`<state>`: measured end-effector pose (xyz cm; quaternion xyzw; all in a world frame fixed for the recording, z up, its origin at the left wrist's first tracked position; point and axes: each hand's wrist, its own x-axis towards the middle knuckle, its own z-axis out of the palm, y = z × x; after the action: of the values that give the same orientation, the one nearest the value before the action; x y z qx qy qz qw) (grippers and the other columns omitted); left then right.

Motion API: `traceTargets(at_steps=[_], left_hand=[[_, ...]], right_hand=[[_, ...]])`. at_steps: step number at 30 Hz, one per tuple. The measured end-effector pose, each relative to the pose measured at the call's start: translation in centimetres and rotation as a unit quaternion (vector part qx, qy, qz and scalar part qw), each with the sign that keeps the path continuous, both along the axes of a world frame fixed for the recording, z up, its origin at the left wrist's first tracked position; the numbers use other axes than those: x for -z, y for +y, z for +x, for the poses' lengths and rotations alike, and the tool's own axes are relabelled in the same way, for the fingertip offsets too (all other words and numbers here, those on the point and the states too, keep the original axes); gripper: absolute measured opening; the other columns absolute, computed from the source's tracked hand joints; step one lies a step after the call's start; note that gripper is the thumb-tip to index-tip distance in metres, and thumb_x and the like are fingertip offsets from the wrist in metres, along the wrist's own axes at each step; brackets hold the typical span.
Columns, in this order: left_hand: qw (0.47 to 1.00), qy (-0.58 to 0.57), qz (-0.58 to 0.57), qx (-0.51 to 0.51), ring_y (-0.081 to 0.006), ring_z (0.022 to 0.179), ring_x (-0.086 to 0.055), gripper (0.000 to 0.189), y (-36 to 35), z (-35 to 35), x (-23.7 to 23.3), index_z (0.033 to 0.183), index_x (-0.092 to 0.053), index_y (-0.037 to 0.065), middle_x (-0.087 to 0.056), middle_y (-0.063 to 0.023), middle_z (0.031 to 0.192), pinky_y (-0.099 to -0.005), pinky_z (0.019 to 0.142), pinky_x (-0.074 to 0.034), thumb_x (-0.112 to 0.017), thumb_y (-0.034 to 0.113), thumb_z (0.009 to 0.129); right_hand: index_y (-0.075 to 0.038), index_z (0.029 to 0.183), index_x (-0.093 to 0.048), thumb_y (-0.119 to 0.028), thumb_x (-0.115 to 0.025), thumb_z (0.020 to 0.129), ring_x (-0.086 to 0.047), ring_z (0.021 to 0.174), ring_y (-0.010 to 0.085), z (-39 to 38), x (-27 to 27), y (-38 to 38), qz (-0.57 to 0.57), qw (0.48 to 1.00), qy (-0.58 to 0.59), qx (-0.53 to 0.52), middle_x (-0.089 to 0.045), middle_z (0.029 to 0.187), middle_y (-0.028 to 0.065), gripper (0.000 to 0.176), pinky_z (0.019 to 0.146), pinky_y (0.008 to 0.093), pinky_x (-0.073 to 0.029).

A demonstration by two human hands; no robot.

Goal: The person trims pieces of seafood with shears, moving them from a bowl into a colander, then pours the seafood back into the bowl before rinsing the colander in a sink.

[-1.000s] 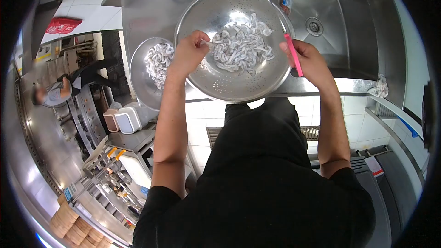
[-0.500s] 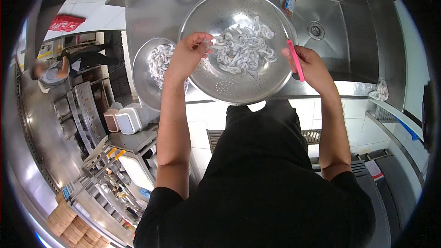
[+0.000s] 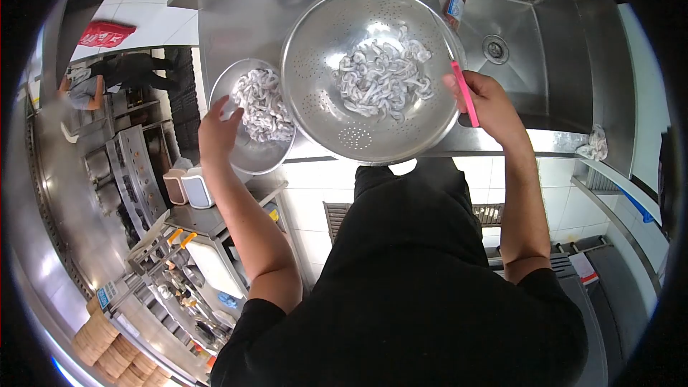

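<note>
Landmark colander (image 3: pixel 322 111), perforated steel. Right hand (image 3: pixel 487 104), right rim: gripping pink handle (image 3: pixel 464 93). Left hand (image 3: pixel 221 129), left: fingers parted.

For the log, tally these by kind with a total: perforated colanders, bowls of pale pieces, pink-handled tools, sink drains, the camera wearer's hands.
Perforated colander: 1
Bowl of pale pieces: 1
Pink-handled tool: 1
Sink drain: 1
Wearer's hands, left hand and right hand: 2
Total: 6
</note>
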<state>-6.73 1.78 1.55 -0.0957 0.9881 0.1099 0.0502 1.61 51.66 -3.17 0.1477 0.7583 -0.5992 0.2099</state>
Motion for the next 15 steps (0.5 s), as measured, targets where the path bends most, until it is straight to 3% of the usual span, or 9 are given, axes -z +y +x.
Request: traceTargets(at_steps=[2,3,5,7,9,11,15], left_hand=[[0.996,0.025,-0.070,0.046,-0.0279,0.097,-0.073,0.042,0.5,0.1,1.3,0.130,-0.072,0.015,-0.074,-0.0158,0.119,-0.0414,0.090,-0.057,-0.078,0.025,0.090],[0.999,0.026,-0.004,0.030,-0.0270,0.098,-0.073,0.042,3.1,0.1,1.0,0.129,-0.073,0.016,-0.070,-0.0163,0.128,-0.0411,0.089,-0.057,-0.079,0.026,0.089],[0.987,0.025,0.130,0.088,-0.0285,0.094,-0.074,0.032,7.2,0.3,2.6,0.121,-0.076,0.015,-0.074,-0.0147,0.120,-0.0409,0.086,-0.059,-0.076,0.020,0.090],[0.981,-0.010,0.151,0.124,-0.0341,0.096,-0.074,0.026,11.2,-0.1,6.2,0.115,-0.078,0.017,-0.077,-0.0154,0.110,-0.0410,0.086,-0.059,-0.071,0.015,0.090],[0.974,-0.073,0.127,0.174,-0.0316,0.096,-0.075,0.023,14.8,-0.3,9.0,0.114,-0.078,0.016,-0.077,-0.0139,0.106,-0.0422,0.085,-0.059,-0.070,0.016,0.093],[0.964,-0.080,0.045,0.252,-0.0351,0.100,-0.073,0.022,16.4,-0.8,14.2,0.111,-0.077,0.016,-0.076,-0.0134,0.108,-0.0459,0.088,-0.058,-0.069,0.014,0.090],[0.952,-0.147,0.011,0.268,-0.0363,0.107,-0.069,0.022,19.4,-0.6,16.6,0.109,-0.074,0.014,-0.072,-0.0139,0.113,-0.0481,0.092,-0.057,-0.070,0.017,0.088]], right_hand=[[0.004,0.098,-0.073,-0.057,-0.069,0.097,-0.057,0.068,0.0122,0.0,-0.1,-0.2,0.006,1.000,0.007,-0.003,-0.063,0.073,0.0045,0.061,0.063,0.0299,-0.046],[0.004,0.098,-0.073,-0.057,-0.069,0.097,-0.057,0.069,0.0124,0.0,-0.2,-0.3,0.010,1.000,0.010,-0.005,-0.064,0.073,0.0046,0.061,0.064,0.0302,-0.046],[0.004,0.098,-0.073,-0.057,-0.069,0.097,-0.057,0.069,0.0125,-0.2,-0.6,-0.4,0.020,1.000,0.000,-0.016,-0.064,0.074,0.0047,0.061,0.065,0.0305,-0.046],[0.003,0.098,-0.073,-0.057,-0.069,0.097,-0.057,0.070,0.0126,-0.3,-0.7,-0.8,0.020,1.000,-0.005,-0.018,-0.064,0.075,0.0049,0.060,0.065,0.0305,-0.046],[0.003,0.099,-0.073,-0.057,-0.069,0.097,-0.057,0.070,0.0126,-0.1,-0.7,-1.1,0.011,1.000,-0.004,-0.006,-0.065,0.075,0.0051,0.061,0.066,0.0301,-0.046],[0.004,0.099,-0.073,-0.057,-0.069,0.097,-0.058,0.070,0.0127,-0.1,-0.7,-1.1,0.017,1.000,-0.008,-0.018,-0.065,0.075,0.0052,0.061,0.066,0.0298,-0.047],[0.004,0.098,-0.073,-0.058,-0.070,0.097,-0.058,0.071,0.0125,0.6,-0.4,-0.8,0.014,1.000,-0.015,-0.009,-0.065,0.075,0.0053,0.062,0.067,0.0300,-0.047]])
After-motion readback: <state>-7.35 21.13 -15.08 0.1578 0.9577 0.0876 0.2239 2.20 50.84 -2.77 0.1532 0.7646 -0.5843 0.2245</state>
